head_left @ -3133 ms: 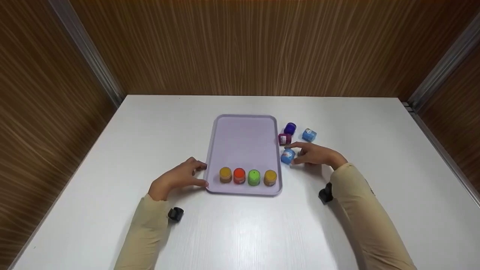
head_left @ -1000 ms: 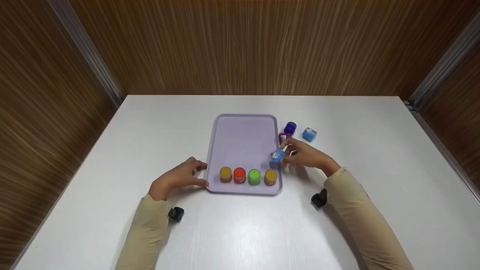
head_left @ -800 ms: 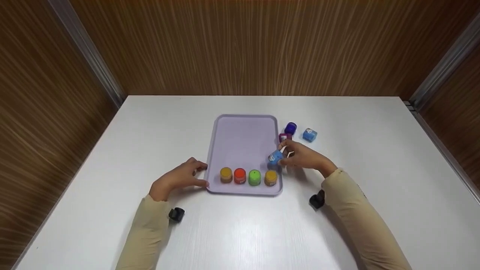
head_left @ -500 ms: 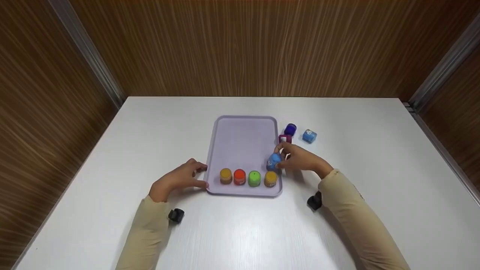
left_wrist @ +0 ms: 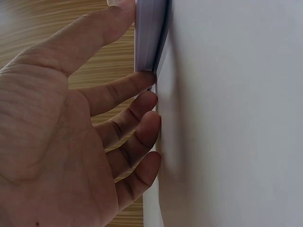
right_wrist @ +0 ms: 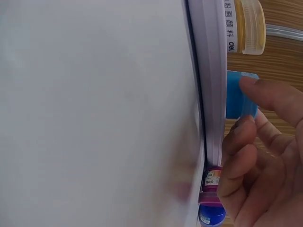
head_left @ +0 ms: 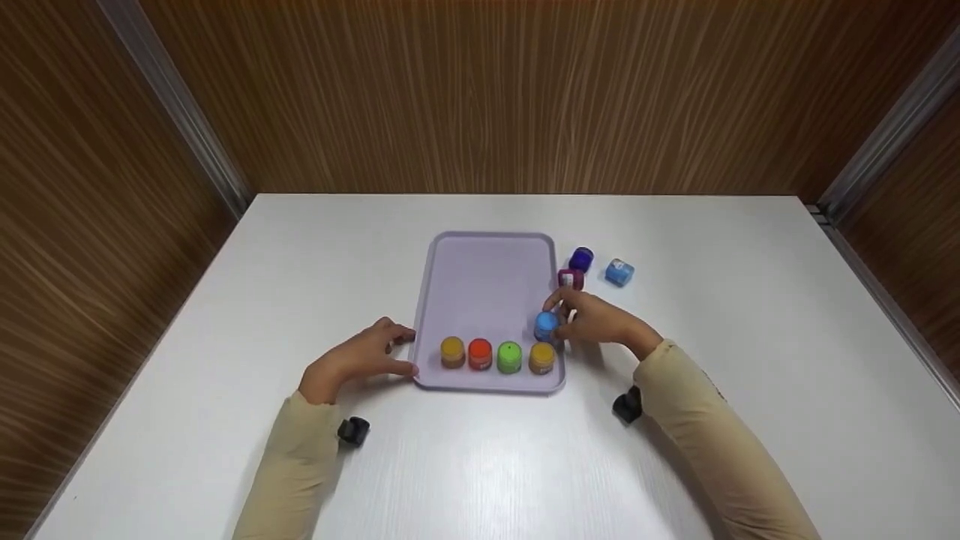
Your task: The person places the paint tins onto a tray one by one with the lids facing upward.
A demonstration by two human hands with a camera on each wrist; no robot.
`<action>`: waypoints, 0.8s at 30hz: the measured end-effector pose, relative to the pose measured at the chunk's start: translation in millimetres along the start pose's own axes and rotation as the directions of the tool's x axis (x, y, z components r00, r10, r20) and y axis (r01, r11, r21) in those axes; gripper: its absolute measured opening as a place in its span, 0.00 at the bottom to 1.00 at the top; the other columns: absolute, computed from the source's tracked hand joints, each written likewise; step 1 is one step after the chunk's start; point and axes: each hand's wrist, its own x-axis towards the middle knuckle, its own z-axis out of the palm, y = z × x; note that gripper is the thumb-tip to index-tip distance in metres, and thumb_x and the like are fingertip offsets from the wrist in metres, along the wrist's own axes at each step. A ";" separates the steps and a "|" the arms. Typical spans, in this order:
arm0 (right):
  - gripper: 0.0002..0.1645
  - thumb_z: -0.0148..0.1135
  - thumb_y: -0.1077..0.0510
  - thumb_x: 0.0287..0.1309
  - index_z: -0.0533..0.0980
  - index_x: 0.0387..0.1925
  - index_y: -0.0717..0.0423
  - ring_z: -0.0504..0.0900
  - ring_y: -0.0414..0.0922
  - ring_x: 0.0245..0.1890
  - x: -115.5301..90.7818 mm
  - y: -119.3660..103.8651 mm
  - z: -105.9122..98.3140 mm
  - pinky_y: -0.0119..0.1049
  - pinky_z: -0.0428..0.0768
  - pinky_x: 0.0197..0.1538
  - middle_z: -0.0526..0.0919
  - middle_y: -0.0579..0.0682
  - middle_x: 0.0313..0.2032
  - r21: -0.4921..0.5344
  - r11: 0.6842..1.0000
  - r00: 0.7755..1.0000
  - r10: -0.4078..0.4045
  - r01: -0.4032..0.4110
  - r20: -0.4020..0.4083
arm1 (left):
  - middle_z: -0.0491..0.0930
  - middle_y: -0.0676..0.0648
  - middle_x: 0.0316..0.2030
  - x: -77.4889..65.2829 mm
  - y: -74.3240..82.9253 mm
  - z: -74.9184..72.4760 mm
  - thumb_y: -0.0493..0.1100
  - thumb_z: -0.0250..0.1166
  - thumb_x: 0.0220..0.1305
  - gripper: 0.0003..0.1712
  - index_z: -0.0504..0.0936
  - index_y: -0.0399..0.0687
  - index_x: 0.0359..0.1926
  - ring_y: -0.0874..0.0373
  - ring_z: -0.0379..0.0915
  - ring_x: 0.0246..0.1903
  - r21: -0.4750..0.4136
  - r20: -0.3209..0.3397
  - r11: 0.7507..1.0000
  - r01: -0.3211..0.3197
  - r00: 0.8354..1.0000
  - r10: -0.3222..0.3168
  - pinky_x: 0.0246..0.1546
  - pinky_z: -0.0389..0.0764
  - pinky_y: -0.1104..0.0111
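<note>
While the left hand (head_left: 358, 356) touches the tray (head_left: 487, 281), the right hand (head_left: 600, 319) pinches a blue jar (head_left: 546, 325)

Left arm: comes up from the near left in a beige sleeve (head_left: 291, 457), hand angled inward to the tray. Left grip spread; thumb and forefinger well apart against the left rim, near the front corner, other fingers loosely bent at the counter (head_left: 480, 457).

Right arm: slants in from the near right, fingers reaching over the right rim. Right grip pinching the blue jar, thumb on one side near the lid, fingers opposite.

Jar position: upright within the tray (base hidden by the rim in the right wrist view), near the right rim, just behind the right-end yellow jar (head_left: 541, 358), a gap between them.

Same front row: green jar (head_left: 509, 357), red jar (head_left: 480, 354), left-end yellow jar (head_left: 452, 352). Maroon jar (head_left: 571, 279) and purple jar (head_left: 581, 259) sit outside the right rim.
</note>
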 end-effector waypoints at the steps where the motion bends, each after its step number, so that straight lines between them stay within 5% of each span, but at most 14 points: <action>1: 0.24 0.65 0.63 0.55 0.69 0.53 0.62 0.73 0.46 0.40 -0.4 0.2 -0.3 0.35 0.73 0.43 0.75 0.57 0.42 0.006 1.000 1.000 -0.003 0.003 -0.001 | 0.71 0.42 0.50 0.2 0.0 0.1 0.53 0.70 0.52 0.39 0.73 0.39 0.62 0.50 0.66 0.49 0.004 0.000 1.000 0.000 1.000 0.000 0.56 0.67 0.56; 8: 0.21 0.63 0.62 0.57 0.72 0.53 0.62 0.72 0.47 0.41 -0.6 0.0 -2.5 0.35 0.72 0.43 0.76 0.58 0.44 0.013 1.000 1.000 -0.002 0.002 -0.022 | 0.71 0.42 0.49 0.8 0.0 0.1 0.53 0.71 0.52 0.39 0.73 0.39 0.62 0.51 0.66 0.49 0.006 0.003 1.000 0.002 1.000 -0.002 0.56 0.67 0.56; 15: 0.20 0.63 0.63 0.56 0.74 0.52 0.62 0.72 0.45 0.36 0.8 0.9 -1.5 0.33 0.72 0.39 0.75 0.53 0.36 -0.005 0.999 0.998 -0.032 0.032 -0.048 | 0.70 0.41 0.52 -0.1 0.5 -0.4 0.53 0.70 0.52 0.40 0.72 0.38 0.63 0.49 0.66 0.52 -0.015 0.019 1.000 0.002 1.000 -0.001 0.59 0.66 0.54; 24: 0.24 0.60 0.60 0.60 0.72 0.58 0.59 0.73 0.44 0.35 -2.0 6.0 -8.2 0.33 0.75 0.38 0.76 0.57 0.42 0.073 0.997 0.999 0.002 0.001 -0.045 | 0.70 0.41 0.51 0.2 -0.6 -0.2 0.52 0.70 0.53 0.39 0.72 0.38 0.62 0.49 0.66 0.50 -0.007 0.006 1.000 -0.016 1.000 0.016 0.56 0.66 0.56</action>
